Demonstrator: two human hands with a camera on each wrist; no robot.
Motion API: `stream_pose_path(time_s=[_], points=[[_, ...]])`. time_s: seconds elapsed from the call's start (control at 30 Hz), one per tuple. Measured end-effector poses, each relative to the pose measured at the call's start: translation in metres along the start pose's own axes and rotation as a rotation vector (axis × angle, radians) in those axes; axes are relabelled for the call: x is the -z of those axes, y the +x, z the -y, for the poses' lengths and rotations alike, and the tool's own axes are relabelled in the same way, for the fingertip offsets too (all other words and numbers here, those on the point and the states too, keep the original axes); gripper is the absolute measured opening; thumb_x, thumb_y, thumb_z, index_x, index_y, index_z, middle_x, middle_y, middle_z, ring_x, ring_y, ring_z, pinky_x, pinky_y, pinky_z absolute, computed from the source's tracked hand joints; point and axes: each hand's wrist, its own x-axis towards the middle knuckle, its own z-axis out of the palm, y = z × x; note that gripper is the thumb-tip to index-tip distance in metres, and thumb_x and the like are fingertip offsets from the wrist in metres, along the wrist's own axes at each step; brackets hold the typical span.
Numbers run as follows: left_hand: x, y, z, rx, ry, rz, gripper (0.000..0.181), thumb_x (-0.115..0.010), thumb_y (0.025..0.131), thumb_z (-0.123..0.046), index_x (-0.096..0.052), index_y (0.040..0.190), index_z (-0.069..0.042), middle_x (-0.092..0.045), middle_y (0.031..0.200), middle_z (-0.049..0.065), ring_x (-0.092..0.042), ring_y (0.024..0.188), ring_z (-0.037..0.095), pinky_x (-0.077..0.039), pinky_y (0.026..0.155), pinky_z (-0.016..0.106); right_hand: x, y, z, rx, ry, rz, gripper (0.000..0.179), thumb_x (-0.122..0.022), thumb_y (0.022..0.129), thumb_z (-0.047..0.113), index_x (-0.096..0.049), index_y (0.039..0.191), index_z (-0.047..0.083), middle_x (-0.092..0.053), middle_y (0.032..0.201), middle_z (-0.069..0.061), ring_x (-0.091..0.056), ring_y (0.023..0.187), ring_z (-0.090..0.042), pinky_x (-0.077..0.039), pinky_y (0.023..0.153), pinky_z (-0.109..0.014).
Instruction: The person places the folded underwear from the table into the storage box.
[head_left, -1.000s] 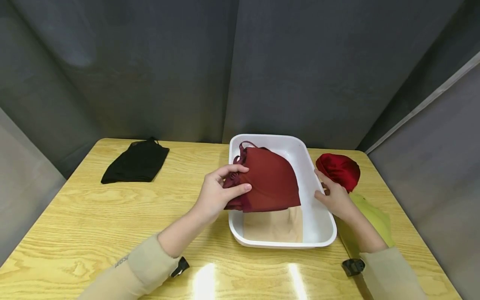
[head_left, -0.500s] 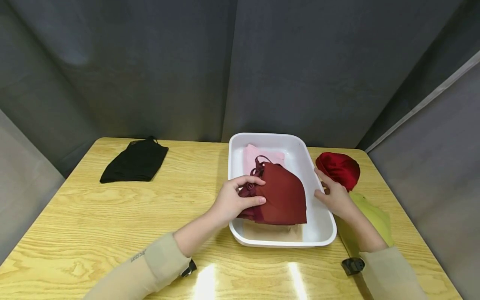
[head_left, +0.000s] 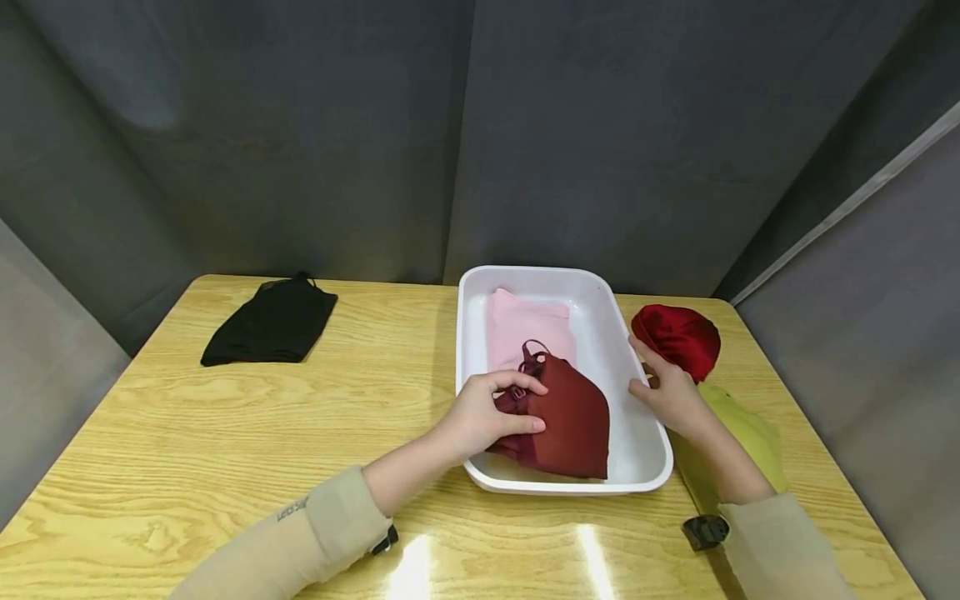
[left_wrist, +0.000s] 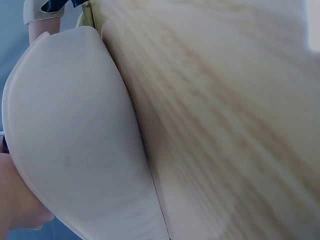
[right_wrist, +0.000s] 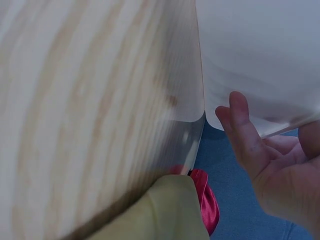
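My left hand (head_left: 483,417) pinches a folded dark red bra (head_left: 573,421) by its strap side, thumb on top, low inside the white plastic basin (head_left: 633,454). Behind the bra, a folded pink garment (head_left: 525,321) lies flat in the basin. The beige cloth at the basin's near end is now covered by the bra. On the right, my other hand (head_left: 671,400) holds the basin's rim between thumb and fingers. From the right wrist, that hand (right_wrist: 272,170) shows with fingers against the basin's outer wall (right_wrist: 260,60).
A black folded garment (head_left: 273,321) lies at the far left of the wooden table (head_left: 315,433). Right of the basin are a shiny red satin cloth item (head_left: 678,337) and a yellow-green cloth (head_left: 742,437), partly under my right forearm. Grey curtains (head_left: 315,142) rise behind the table.
My left hand has brought the bra down and nearer in the basin, slightly right, uncovering the pink garment and covering the beige cloth. My right hand has stayed on the rim.
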Motion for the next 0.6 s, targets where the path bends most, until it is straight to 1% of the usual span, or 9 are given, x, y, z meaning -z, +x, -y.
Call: stream_pose_path(time_s=[0.07, 0.17, 0.37, 0.5, 0.6], points=[[-0.0008, -0.0002, 0.0004, -0.005, 0.05, 0.009, 0.033, -0.083, 0.071, -0.014, -0.07, 0.1, -0.022, -0.063, 0.113, -0.007, -0.052, 0.115, 0.01, -0.039, 0.101, 0.029, -0.0002, 0.0003, -0.0001, 0.0, -0.005, -0.003, 0.063, -0.054, 0.09, 0.008, -0.028, 0.148, 0.005, -0.056, 0.121, -0.033, -0.062, 0.095, -0.038, -0.056, 0.075, -0.046], [-0.0022, -0.0006, 0.0002, -0.039, 0.155, 0.025, 0.032, -0.082, 0.073, -0.015, -0.069, 0.1, -0.023, -0.065, 0.109, -0.007, -0.054, 0.11, 0.01, -0.041, 0.098, 0.029, -0.0004, 0.0003, -0.0005, -0.005, -0.006, -0.006, 0.063, -0.053, 0.09, 0.008, -0.028, 0.148, 0.005, -0.056, 0.12, -0.033, -0.062, 0.095, -0.037, -0.056, 0.075, -0.046], [-0.0031, -0.0028, -0.003, -0.105, 0.391, 0.05, 0.031, -0.079, 0.077, -0.02, -0.065, 0.103, -0.025, -0.066, 0.106, -0.006, -0.057, 0.097, 0.01, -0.046, 0.086, 0.026, -0.0005, -0.0004, -0.0006, -0.01, 0.002, -0.001, 0.062, -0.053, 0.091, 0.008, -0.028, 0.148, 0.005, -0.056, 0.12, -0.033, -0.062, 0.095, -0.038, -0.056, 0.075, -0.046], [-0.0003, -0.0028, -0.0041, -0.156, 0.558, 0.057, 0.03, -0.079, 0.078, -0.024, -0.063, 0.104, -0.024, -0.067, 0.103, -0.007, -0.06, 0.093, 0.011, -0.047, 0.082, 0.027, -0.0005, -0.0002, -0.0006, -0.01, 0.001, 0.001, 0.062, -0.053, 0.091, 0.009, -0.028, 0.148, 0.006, -0.055, 0.122, -0.033, -0.062, 0.095, -0.038, -0.056, 0.075, -0.046], [0.003, -0.0023, -0.0034, -0.194, 0.672, 0.078, 0.032, -0.078, 0.078, -0.028, -0.061, 0.104, -0.022, -0.068, 0.101, -0.008, -0.062, 0.091, 0.013, -0.049, 0.081, 0.029, -0.0005, 0.0008, -0.0007, -0.01, 0.003, 0.002, 0.063, -0.053, 0.091, 0.009, -0.027, 0.148, 0.006, -0.055, 0.122, -0.033, -0.061, 0.096, -0.037, -0.056, 0.075, -0.046]])
